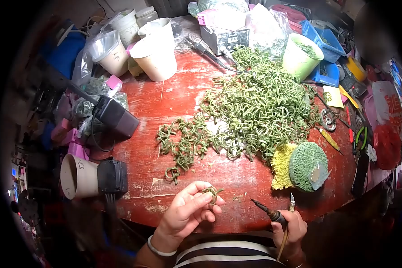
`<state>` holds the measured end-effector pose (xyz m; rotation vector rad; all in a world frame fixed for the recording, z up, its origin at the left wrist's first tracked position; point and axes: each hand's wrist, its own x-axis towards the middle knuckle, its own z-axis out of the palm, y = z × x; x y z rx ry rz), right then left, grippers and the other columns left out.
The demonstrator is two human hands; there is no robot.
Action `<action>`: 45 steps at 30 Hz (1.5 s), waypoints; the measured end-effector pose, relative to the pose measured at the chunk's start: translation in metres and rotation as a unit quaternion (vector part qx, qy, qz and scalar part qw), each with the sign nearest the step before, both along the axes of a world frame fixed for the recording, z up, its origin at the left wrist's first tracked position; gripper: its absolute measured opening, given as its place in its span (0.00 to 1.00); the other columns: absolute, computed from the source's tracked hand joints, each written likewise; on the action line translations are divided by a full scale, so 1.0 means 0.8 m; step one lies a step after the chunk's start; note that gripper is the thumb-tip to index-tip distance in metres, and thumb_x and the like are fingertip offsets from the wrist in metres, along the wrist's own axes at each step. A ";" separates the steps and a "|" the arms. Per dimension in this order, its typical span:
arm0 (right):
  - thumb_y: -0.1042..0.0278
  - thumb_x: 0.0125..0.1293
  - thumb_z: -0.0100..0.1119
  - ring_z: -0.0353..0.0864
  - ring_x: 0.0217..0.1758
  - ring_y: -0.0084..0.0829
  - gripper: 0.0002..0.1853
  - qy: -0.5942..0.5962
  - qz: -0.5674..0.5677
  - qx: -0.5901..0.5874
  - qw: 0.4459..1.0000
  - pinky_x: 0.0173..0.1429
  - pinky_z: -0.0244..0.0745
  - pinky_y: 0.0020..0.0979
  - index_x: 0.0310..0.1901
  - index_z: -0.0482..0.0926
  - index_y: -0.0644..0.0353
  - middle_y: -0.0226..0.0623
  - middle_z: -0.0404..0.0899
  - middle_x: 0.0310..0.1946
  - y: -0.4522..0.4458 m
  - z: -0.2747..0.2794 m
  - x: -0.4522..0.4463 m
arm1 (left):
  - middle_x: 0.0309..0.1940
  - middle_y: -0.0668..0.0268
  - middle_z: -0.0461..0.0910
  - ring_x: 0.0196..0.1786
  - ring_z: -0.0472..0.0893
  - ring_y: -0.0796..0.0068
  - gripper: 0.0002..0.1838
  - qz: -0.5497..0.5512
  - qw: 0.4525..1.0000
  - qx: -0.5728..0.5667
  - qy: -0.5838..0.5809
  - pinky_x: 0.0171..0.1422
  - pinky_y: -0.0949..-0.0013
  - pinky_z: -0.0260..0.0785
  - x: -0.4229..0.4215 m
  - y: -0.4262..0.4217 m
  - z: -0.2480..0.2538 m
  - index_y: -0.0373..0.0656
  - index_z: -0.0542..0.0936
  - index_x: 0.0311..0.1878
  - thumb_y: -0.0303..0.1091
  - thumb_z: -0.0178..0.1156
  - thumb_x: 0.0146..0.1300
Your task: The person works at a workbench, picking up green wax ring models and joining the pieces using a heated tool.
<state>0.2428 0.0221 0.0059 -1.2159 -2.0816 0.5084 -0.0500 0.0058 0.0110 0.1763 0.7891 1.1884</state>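
My left hand (193,209) pinches a small green ring-shaped piece (213,194) between thumb and fingers, above the near edge of the table. My right hand (291,230) is closed around two tools at the lower right. One is a dark tool with a pointed tip (265,209), directed toward the left hand; its exact kind is unclear. The other is a slim craft knife (292,203) with a pale blade pointing up and a brownish handle. Beyond both hands lies a large pile of similar green ring pieces (259,102), with a smaller cluster (183,140) to its left.
Near my right hand sit a yellow sponge-like block (282,167) and a round green pad (306,163). White buckets (154,58) stand at the back left. A control box (225,40) and a pale green bucket (303,56) are farther back. Pliers (362,138) lie at right.
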 end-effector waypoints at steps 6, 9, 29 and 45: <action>0.61 0.68 0.71 0.78 0.24 0.39 0.15 -0.002 0.005 0.015 1.000 0.28 0.74 0.35 0.44 0.81 0.65 0.39 0.82 0.30 0.000 -0.001 -0.001 | 0.44 0.54 0.81 0.46 0.86 0.64 0.09 0.151 0.979 0.123 0.056 0.38 0.69 0.86 -0.040 0.008 0.029 0.36 0.72 0.55 0.26 0.55 0.76; 0.62 0.67 0.71 0.78 0.24 0.39 0.15 -0.008 0.012 0.019 1.000 0.27 0.73 0.35 0.43 0.81 0.65 0.39 0.82 0.30 0.002 -0.004 0.001 | 0.37 0.62 0.79 0.36 0.83 0.76 0.02 0.228 0.934 0.110 0.253 0.31 0.76 0.79 -0.070 0.010 0.021 0.39 0.75 0.45 0.26 0.57 0.76; 0.63 0.66 0.72 0.79 0.26 0.38 0.14 -0.006 0.006 0.002 1.000 0.29 0.74 0.35 0.44 0.82 0.63 0.38 0.82 0.30 0.002 0.007 -0.003 | 0.47 0.61 0.78 0.45 0.85 0.75 0.21 -0.025 0.952 0.091 0.292 0.40 0.77 0.82 0.012 0.004 0.020 0.34 0.75 0.63 0.16 0.63 0.69; 0.60 0.68 0.71 0.78 0.24 0.38 0.15 -0.010 0.006 0.021 1.000 0.27 0.74 0.35 0.44 0.82 0.63 0.37 0.82 0.30 0.003 -0.001 0.000 | 0.55 0.56 0.76 0.55 0.84 0.65 0.17 -0.047 0.958 0.135 0.250 0.51 0.69 0.87 0.022 0.007 0.011 0.29 0.76 0.58 0.11 0.58 0.68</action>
